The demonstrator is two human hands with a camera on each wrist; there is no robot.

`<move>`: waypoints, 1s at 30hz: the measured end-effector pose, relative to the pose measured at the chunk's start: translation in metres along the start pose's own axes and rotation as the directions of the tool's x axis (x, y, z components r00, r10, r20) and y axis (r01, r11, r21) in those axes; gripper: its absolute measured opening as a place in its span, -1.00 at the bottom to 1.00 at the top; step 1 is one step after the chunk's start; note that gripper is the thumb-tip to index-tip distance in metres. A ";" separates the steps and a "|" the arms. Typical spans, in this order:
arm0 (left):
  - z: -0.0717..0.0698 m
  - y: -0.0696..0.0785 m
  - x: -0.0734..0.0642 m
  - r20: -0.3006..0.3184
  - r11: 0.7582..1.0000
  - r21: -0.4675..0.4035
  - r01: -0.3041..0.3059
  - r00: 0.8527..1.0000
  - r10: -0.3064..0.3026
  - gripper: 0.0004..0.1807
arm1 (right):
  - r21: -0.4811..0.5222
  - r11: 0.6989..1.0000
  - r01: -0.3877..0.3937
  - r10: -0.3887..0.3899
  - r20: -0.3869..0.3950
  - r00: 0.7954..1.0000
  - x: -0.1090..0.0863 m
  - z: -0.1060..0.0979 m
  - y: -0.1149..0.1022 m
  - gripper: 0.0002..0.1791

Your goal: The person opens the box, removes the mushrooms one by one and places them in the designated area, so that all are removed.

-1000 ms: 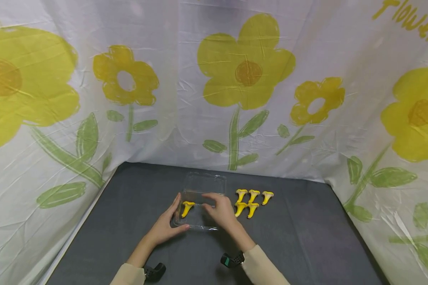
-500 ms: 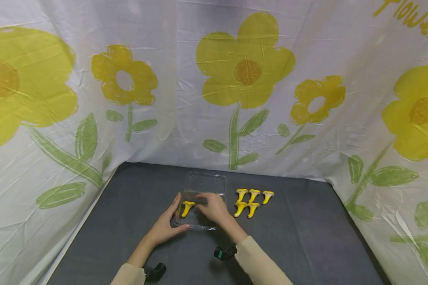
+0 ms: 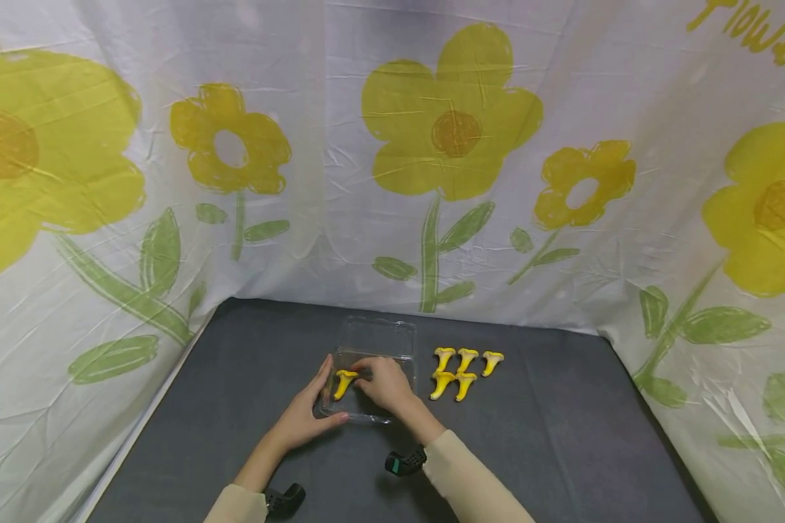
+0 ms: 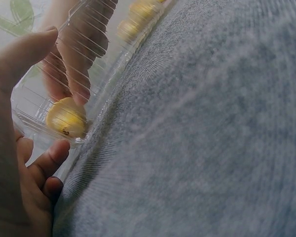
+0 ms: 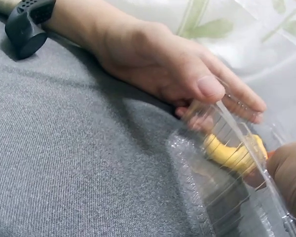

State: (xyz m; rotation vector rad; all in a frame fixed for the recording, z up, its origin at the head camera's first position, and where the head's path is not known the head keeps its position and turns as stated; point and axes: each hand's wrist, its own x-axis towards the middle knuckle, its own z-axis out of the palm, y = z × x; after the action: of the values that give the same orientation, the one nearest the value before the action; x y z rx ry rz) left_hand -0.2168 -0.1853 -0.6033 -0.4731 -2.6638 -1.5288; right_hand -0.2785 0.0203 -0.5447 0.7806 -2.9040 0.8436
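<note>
A clear plastic box (image 3: 368, 418) stands on the dark tabletop, its clear lid (image 3: 376, 335) folded back behind it. My left hand (image 3: 299, 416) holds the box at its left side, thumb along the front and fingers spread along the left wall. One yellow chanterelle mushroom (image 3: 343, 385) lies inside at the left. Reaching in from the right, my right hand (image 3: 387, 383) pinches the rim of this mushroom's cap. In the right wrist view the mushroom (image 5: 232, 154) shows through the box wall, with the right hand's fingers (image 5: 292, 173) at its cap.
Several more chanterelles (image 3: 466, 359) lie in two rows on the dark table (image 3: 549, 428), right of the box. A white cloth (image 3: 327, 240) with printed yellow flowers hangs behind the table and at both sides. Each wrist wears a black camera band (image 3: 405, 462).
My right hand has moved left inside the box to the mushroom, and its thumb and fingers have come together at the cap. The left hand and the box have stayed put.
</note>
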 end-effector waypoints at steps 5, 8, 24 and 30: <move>-0.001 0.000 0.000 -0.003 1.000 0.017 0.001 1.000 -0.001 0.26 | -0.016 1.000 0.004 -0.003 0.014 1.000 0.001 0.002 0.000 -0.75; -0.001 0.000 0.000 -0.004 1.000 0.022 0.005 1.000 -0.005 0.26 | -0.016 1.000 0.004 -0.004 0.018 1.000 0.002 0.002 -0.001 -0.77; -0.002 0.001 0.001 -0.004 0.999 0.026 0.037 0.999 -0.037 0.27 | -0.055 0.998 0.036 -0.037 -0.005 0.999 0.003 0.000 -0.005 -0.81; -0.001 0.002 0.001 0.000 0.999 0.001 0.038 0.999 -0.038 0.27 | -0.058 0.998 0.033 -0.034 -0.012 0.999 0.002 0.000 -0.005 -0.79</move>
State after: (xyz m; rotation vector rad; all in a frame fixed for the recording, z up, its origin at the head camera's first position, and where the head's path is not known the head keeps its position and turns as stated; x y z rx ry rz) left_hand -0.2172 -0.1854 -0.6010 -0.4249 -2.6893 -1.5374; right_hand -0.2778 0.0162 -0.5422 0.8133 -2.8815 0.7551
